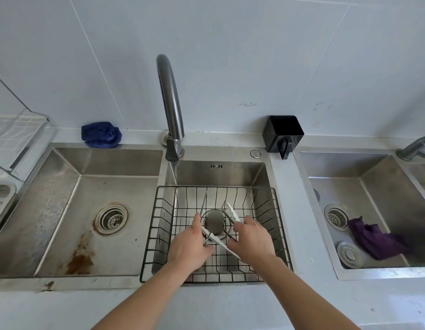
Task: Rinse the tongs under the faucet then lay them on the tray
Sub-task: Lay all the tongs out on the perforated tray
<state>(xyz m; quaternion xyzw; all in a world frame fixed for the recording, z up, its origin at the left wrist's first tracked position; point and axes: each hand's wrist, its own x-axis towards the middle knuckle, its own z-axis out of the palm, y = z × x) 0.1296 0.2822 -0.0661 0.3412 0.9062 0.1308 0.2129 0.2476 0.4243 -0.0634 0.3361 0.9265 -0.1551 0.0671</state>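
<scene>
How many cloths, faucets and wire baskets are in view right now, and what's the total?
Cloths: 2, the blue cloth on the counter and the purple cloth in the right-hand sink
Faucets: 2, the centre faucet and the right-edge faucet
Wire baskets: 1, the wire basket in the middle sink
Total: 5

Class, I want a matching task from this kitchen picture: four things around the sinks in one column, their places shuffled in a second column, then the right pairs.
Things
1. blue cloth
2. purple cloth
3. black container
4. wire basket

Places
A. inside the middle basin
B. on the ledge behind the left basin
C. inside the right basin
D. on the counter by the wall, between the middle and right basins

Pairs: 1-B, 2-C, 3-D, 4-A
</scene>
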